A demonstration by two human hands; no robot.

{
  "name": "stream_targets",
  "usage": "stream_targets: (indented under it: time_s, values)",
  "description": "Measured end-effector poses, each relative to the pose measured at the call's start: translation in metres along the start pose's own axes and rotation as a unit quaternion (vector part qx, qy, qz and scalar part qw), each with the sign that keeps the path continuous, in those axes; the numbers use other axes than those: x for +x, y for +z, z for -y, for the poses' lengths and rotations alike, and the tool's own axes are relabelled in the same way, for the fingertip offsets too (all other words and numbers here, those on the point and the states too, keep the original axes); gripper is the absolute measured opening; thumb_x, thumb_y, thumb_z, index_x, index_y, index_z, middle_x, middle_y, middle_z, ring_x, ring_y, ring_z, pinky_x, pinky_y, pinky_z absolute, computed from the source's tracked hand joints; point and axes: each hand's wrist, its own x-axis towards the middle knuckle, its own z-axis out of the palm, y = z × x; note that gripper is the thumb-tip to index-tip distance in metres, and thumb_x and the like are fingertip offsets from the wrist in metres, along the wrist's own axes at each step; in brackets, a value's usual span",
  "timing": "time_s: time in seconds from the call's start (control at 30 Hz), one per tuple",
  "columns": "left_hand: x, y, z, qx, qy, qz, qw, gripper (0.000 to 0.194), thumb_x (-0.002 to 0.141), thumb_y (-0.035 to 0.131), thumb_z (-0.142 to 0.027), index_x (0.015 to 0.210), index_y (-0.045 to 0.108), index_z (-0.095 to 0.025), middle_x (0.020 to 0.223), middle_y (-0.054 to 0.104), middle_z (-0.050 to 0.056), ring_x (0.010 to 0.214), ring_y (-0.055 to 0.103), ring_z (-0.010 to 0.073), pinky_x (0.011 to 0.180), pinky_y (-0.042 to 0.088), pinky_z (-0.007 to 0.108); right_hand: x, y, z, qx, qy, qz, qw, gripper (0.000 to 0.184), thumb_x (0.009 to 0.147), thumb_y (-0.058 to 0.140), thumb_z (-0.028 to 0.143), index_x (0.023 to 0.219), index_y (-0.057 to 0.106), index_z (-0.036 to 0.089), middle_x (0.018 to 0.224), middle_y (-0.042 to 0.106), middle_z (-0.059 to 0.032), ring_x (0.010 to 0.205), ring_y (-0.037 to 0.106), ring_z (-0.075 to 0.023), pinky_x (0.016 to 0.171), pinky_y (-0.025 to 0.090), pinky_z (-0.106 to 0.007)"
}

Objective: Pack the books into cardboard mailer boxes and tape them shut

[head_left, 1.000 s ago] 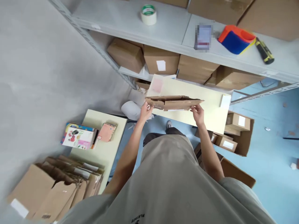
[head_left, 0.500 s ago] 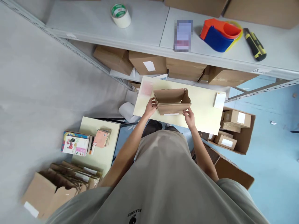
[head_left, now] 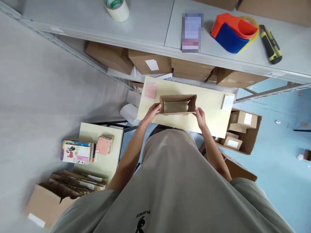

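A small brown cardboard box is held over the pale yellow table, its open top facing me. Through it the pale tabletop shows, so its bottom looks open as well. My left hand grips the box's left end, thumb at the upper edge. At the right end my right hand holds the corner, thumb on top and fingers beneath. A pink sheet lies on the table left of the box, and a small white box sits near the right edge.
A grey shelf ahead carries a tape roll, an orange-and-blue tape dispenser and a utility knife. Books lie on a side table at left, above a carton of flattened cardboard. Cartons stand at right.
The box has turned so that its opening faces me more squarely and its front panel is mostly out of sight. Both hands have shifted up along its ends.
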Motion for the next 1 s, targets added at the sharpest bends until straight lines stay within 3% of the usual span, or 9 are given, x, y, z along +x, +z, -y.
stream_targets:
  time_s: [0.1, 0.33, 0.5, 0.67, 0.87, 1.0]
  values:
    - [-0.004, -0.003, -0.006, -0.052, -0.027, 0.021, 0.998, 0.081, 0.085, 0.087, -0.095, 0.123, 0.079, -0.024, 0.133, 0.083, 0.016, 0.133, 0.079, 0.0343, 0.111, 0.069, 0.050, 0.002, -0.005, 0.016, -0.024, 0.018, 0.005, 1.000, 0.083, 0.083, 0.069, 0.109, 0.095, 0.061, 0.028, 0.121, 0.080, -0.0102, 0.127, 0.076, -0.0289, 0.115, 0.069, -0.046]
    - [0.012, -0.012, -0.020, -0.055, 0.000, 0.023, 0.998, 0.081, 0.078, 0.102, -0.082, 0.130, 0.078, -0.024, 0.151, 0.078, 0.017, 0.132, 0.079, 0.0328, 0.104, 0.071, 0.045, 0.008, -0.010, 0.039, -0.040, 0.073, 0.059, 0.995, 0.088, 0.081, 0.072, 0.112, 0.095, 0.068, 0.026, 0.114, 0.081, -0.0122, 0.116, 0.078, -0.0302, 0.104, 0.071, -0.049]
    - [0.029, -0.014, -0.015, 0.003, -0.031, 0.053, 0.998, 0.090, 0.078, 0.107, -0.059, 0.154, 0.074, -0.025, 0.138, 0.082, 0.017, 0.113, 0.084, 0.0312, 0.096, 0.071, 0.042, 0.020, -0.001, 0.037, -0.045, 0.102, 0.045, 0.993, 0.093, 0.074, 0.074, 0.116, 0.096, 0.068, 0.026, 0.113, 0.080, -0.0135, 0.113, 0.079, -0.0315, 0.102, 0.072, -0.051]
    - [0.035, -0.007, -0.010, 0.045, -0.029, 0.031, 0.998, 0.092, 0.075, 0.110, -0.056, 0.154, 0.076, -0.022, 0.133, 0.084, 0.018, 0.103, 0.082, 0.0335, 0.085, 0.067, 0.040, 0.028, 0.005, 0.039, -0.053, 0.105, 0.028, 0.993, 0.091, 0.075, 0.077, 0.114, 0.094, 0.069, 0.025, 0.116, 0.082, -0.0137, 0.112, 0.080, -0.0308, 0.095, 0.074, -0.047]
    - [0.034, -0.005, -0.014, 0.041, 0.004, 0.029, 0.999, 0.067, 0.085, 0.103, -0.061, 0.136, 0.085, -0.022, 0.121, 0.083, 0.015, 0.102, 0.078, 0.0308, 0.093, 0.066, 0.040, 0.033, -0.004, 0.039, -0.042, 0.115, 0.057, 0.991, 0.089, 0.069, 0.086, 0.110, 0.094, 0.071, 0.026, 0.116, 0.083, -0.0116, 0.115, 0.081, -0.0309, 0.098, 0.075, -0.049]
    - [0.036, 0.000, -0.018, 0.073, 0.031, 0.003, 0.997, 0.051, 0.101, 0.089, -0.067, 0.127, 0.088, -0.023, 0.120, 0.083, 0.015, 0.114, 0.075, 0.0325, 0.103, 0.061, 0.039, 0.035, 0.001, 0.027, -0.062, 0.133, 0.049, 0.988, 0.093, 0.052, 0.096, 0.108, 0.082, 0.062, 0.026, 0.099, 0.076, -0.0069, 0.105, 0.078, -0.0289, 0.094, 0.076, -0.049]
